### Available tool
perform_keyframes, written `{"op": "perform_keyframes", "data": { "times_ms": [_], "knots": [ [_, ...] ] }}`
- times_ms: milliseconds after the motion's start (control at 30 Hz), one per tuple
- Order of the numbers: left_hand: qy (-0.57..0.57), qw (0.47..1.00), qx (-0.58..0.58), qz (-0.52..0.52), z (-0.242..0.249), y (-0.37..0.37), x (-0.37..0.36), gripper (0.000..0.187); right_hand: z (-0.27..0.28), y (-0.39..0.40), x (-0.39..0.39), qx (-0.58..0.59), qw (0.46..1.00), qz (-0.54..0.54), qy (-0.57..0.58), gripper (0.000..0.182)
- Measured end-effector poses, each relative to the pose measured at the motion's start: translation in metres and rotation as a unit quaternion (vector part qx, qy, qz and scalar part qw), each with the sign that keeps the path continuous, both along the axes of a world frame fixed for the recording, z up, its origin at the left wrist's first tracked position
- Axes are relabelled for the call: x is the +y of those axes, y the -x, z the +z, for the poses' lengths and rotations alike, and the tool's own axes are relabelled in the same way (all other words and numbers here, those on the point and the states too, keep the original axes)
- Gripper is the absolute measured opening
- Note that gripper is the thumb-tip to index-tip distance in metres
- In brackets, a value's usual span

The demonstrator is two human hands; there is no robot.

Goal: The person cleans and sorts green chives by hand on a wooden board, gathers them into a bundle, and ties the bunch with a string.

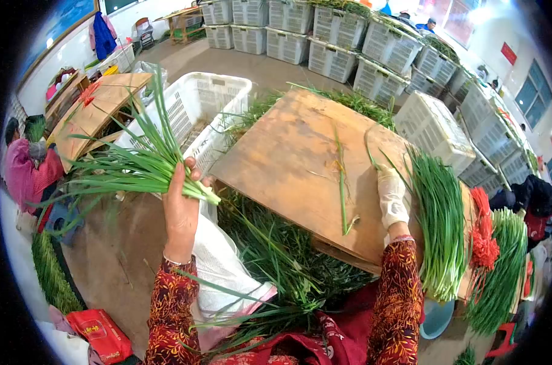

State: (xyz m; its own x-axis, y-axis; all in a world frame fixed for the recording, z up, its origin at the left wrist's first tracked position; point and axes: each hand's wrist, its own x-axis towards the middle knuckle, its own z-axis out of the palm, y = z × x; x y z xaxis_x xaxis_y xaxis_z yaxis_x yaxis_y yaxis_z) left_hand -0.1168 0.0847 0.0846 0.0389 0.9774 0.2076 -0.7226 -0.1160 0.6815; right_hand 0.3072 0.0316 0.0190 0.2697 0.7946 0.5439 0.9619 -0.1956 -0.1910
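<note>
My left hand (182,213) is raised left of the wooden board, closed around a bunch of garlic chives (145,161). Their pale cut ends point right and the green leaves fan out leftward. On the board (288,152), my right hand (391,198) wears a pale glove. Its fingers look closed on a few loose chive leaves (371,146); the fingertips are partly hidden. Several thin stalks (341,182) lie on the board left of that hand. Just right of it is a thick, neat pile of chives (437,225).
Red ties (484,237) separate that pile from another chive pile (507,261). Loose leaves heap below the board (288,261). A white crate (218,88) stands behind left; stacked crates (331,58) line the back. A person in pink (30,170) sits at left, beside another board (103,109).
</note>
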Motion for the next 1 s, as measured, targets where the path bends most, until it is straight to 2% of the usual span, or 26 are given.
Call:
{"op": "perform_keyframes", "data": {
  "times_ms": [33, 167, 233, 300, 367, 433, 500, 533, 567, 633, 700, 733, 767, 833, 867, 900, 967, 1000],
  "knots": [
    [-0.005, 1.000, 0.014, 0.002, 0.003, 0.004, -0.004, 0.017, -0.003, 0.003, 0.005, 0.002, 1.000, 0.005, 0.002, 0.021],
    [0.034, 0.999, 0.033, 0.015, 0.002, 0.016, -0.008, 0.017, 0.015, 0.062, 0.008, -0.147, 0.981, 0.083, 0.101, 0.026],
    [0.039, 0.999, 0.007, 0.010, 0.000, 0.023, -0.006, 0.020, 0.016, 0.086, -0.006, -0.059, 0.971, 0.165, 0.163, 0.016],
    [0.022, 1.000, 0.000, -0.003, 0.005, 0.023, -0.007, 0.020, 0.024, 0.132, -0.050, -0.155, 0.948, 0.260, 0.104, 0.018],
    [0.007, 1.000, -0.006, -0.019, 0.011, 0.019, -0.013, 0.020, 0.029, 0.172, -0.092, -0.130, 0.903, 0.332, 0.240, 0.023],
    [-0.016, 0.998, -0.011, -0.063, 0.021, 0.008, -0.022, 0.020, -0.025, 0.188, -0.140, -0.029, 0.840, 0.430, 0.330, 0.027],
    [-0.016, 0.994, 0.009, -0.105, 0.028, -0.011, -0.034, 0.019, -0.043, 0.185, -0.175, 0.055, 0.835, 0.439, 0.327, 0.032],
    [-0.015, 0.989, 0.020, -0.147, 0.029, -0.023, -0.040, 0.020, -0.025, 0.180, -0.173, 0.056, 0.809, 0.414, 0.414, 0.038],
    [-0.015, 0.982, 0.031, -0.184, 0.030, -0.033, -0.044, 0.021, -0.019, 0.174, -0.179, 0.133, 0.856, 0.359, 0.348, 0.039],
    [0.019, 0.971, 0.037, -0.234, 0.037, -0.066, -0.065, 0.028, 0.000, 0.159, -0.182, 0.207, 0.914, 0.278, 0.211, 0.038],
    [0.074, 0.958, 0.094, -0.261, 0.039, -0.103, -0.088, 0.032, 0.017, 0.148, -0.192, 0.300, 0.929, 0.192, 0.100, 0.033],
    [0.107, 0.926, 0.092, -0.349, 0.033, -0.121, -0.096, 0.032, 0.016, 0.144, -0.196, 0.438, 0.881, 0.169, 0.060, 0.030],
    [0.145, 0.887, 0.090, -0.428, 0.019, -0.137, -0.102, 0.032, 0.013, 0.143, -0.200, 0.572, 0.807, 0.143, 0.025, 0.028],
    [0.202, 0.842, 0.033, -0.499, -0.045, -0.173, -0.109, 0.031, 0.009, 0.139, -0.208, 0.653, 0.751, 0.099, -0.009, 0.028],
    [0.228, 0.828, 0.024, -0.512, -0.066, -0.184, -0.118, 0.032, 0.003, 0.139, -0.211, 0.663, 0.740, 0.102, -0.050, 0.029],
    [0.253, 0.810, 0.014, -0.529, -0.074, -0.191, -0.126, 0.033, 0.003, 0.139, -0.217, 0.643, 0.761, 0.066, -0.045, 0.029],
    [0.262, 0.782, -0.010, -0.566, -0.086, -0.199, -0.138, 0.033, -0.013, 0.136, -0.225, 0.663, 0.742, 0.039, -0.090, 0.030],
    [0.257, 0.790, 0.000, -0.557, -0.083, -0.201, -0.143, 0.033, -0.016, 0.139, -0.227, 0.659, 0.742, 0.042, -0.118, 0.031]
  ]
}}
